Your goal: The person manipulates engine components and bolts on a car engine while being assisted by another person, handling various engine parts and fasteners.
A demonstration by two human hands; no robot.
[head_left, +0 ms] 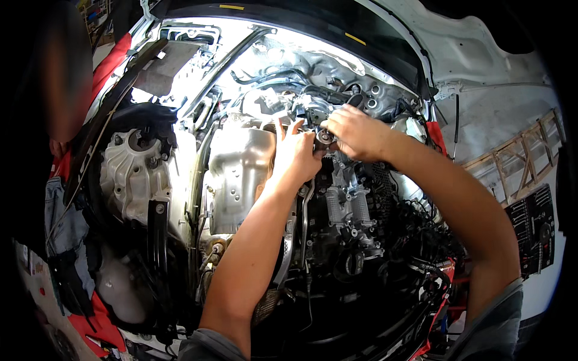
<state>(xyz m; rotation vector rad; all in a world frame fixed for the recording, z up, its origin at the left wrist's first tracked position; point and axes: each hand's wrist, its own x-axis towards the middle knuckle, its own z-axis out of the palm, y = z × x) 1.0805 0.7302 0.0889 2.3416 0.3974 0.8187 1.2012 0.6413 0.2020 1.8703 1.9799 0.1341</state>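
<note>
In the head view, my left hand [296, 150] and my right hand [356, 132] meet at the upper middle of a car's engine bay. Between them is a round metal part [325, 138], held in both hands' fingers; its exact shape is partly hidden. My left forefinger points upward, while its thumb curls by the part. My right fingers are bent over it from the right. Below them lies the engine top [346, 207] with silver fittings; a dimpled metal heat shield [238, 180] is left of my left hand. Hoses and brackets [277, 78] run behind.
A strut tower [129, 174] and long dark trim [90, 138] flank the left side. Red covers [96, 325] line the body. At right are a wooden ladder [524, 156] and a tool case [530, 228]. Another person's hand [59, 148] shows at the far left, below a blurred shape.
</note>
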